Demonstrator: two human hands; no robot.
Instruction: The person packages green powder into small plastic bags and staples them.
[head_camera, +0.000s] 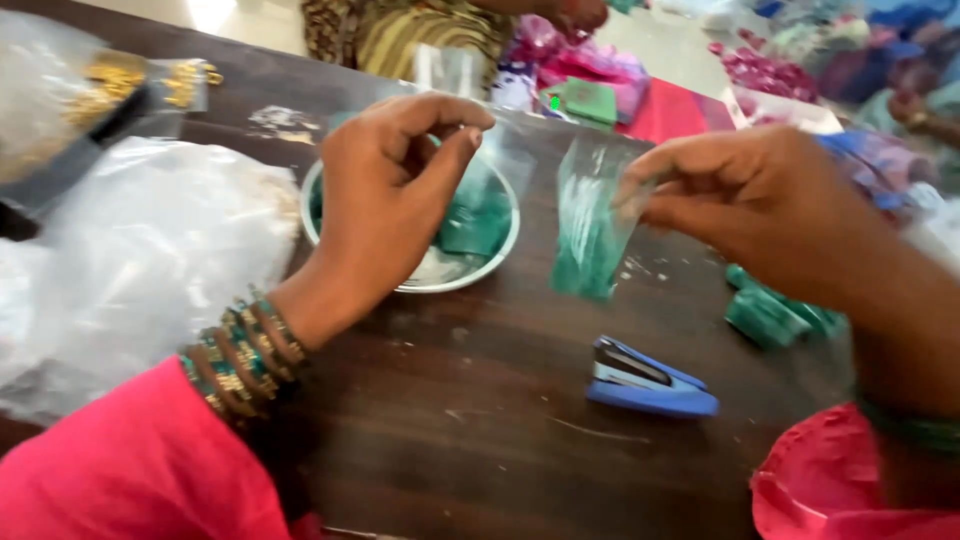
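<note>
Right now the right hand (760, 215) pinches a small clear packet of green bits (590, 235) above the dark table (480, 420). Left of it, the left hand (385, 200) hovers over a steel bowl (505, 245), fingertips closed together, holding nothing I can make out. Nearer lies a blue stapler (645, 380).

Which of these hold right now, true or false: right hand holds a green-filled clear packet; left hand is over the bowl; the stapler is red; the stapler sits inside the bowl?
1. The right hand holds a clear packet with green contents. True.
2. The left hand is over the steel bowl. True.
3. The stapler is red. False: it is blue.
4. The stapler sits inside the bowl. False: it lies on the dark wooden table.
</note>
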